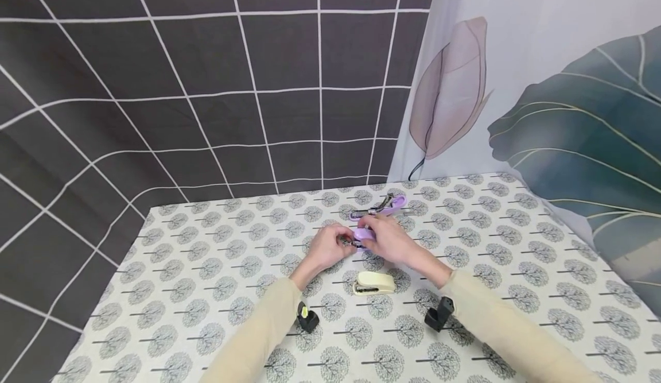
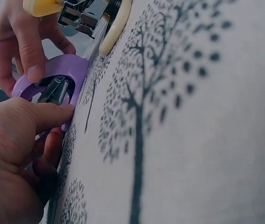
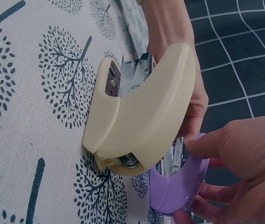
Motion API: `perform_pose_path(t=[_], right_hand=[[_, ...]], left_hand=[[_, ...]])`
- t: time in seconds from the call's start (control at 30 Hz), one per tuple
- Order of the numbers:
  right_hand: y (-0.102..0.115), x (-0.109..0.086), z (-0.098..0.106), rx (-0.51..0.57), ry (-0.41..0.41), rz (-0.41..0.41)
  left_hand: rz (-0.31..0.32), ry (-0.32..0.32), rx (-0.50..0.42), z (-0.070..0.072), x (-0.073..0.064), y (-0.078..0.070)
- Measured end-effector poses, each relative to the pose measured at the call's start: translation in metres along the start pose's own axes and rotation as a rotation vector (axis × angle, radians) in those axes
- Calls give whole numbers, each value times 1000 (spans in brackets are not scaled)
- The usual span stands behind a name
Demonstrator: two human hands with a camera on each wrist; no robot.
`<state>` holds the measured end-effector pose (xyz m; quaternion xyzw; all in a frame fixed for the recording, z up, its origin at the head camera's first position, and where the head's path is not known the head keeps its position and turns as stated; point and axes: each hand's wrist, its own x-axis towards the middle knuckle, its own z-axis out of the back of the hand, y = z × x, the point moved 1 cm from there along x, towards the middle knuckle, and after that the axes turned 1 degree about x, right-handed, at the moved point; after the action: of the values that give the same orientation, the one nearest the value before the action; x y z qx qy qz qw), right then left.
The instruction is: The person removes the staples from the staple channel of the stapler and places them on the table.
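Note:
A small purple stapler (image 1: 364,234) stands on the patterned cloth between both hands. My right hand (image 1: 389,238) grips its rounded top from the right; in the right wrist view the thumb lies on one side of the purple stapler (image 3: 176,191) and the curled fingers on the other. At its front end, my left hand (image 1: 328,247) pinches the base. The left wrist view shows the left thumb (image 2: 53,114) against the base edge, below the metal magazine; the left fingertips are partly hidden. Nearer to me rests a cream stapler (image 1: 376,281), touched by neither hand.
Just beyond the hands lies another purple stapler (image 1: 397,202), swung open with its metal parts showing. The tree-print cloth (image 1: 206,291) covers the table. A dark checked curtain (image 1: 206,84) hangs behind, beside a pale leaf-print curtain (image 1: 465,136).

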<state>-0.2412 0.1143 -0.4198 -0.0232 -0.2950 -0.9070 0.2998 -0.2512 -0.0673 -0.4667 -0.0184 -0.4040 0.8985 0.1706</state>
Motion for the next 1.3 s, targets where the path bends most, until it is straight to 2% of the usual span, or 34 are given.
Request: perform_pose_path(t=[0.33, 0.63, 0.97, 1.2, 1.3], right_hand=[[1, 0, 3, 12, 8, -28], [-1, -1, 4, -6, -1, -16], [-7, -3, 10, 84, 13, -16], [-15, -6, 11, 134, -26, 53], [-19, -9, 12, 191, -34, 42]], left_hand=[[-31, -15, 38, 2, 2, -5], [-13, -15, 47, 0, 1, -6], [-2, -11, 62, 0, 1, -5], [11, -15, 67, 1, -1, -4], [14, -11, 66, 0, -2, -4]])
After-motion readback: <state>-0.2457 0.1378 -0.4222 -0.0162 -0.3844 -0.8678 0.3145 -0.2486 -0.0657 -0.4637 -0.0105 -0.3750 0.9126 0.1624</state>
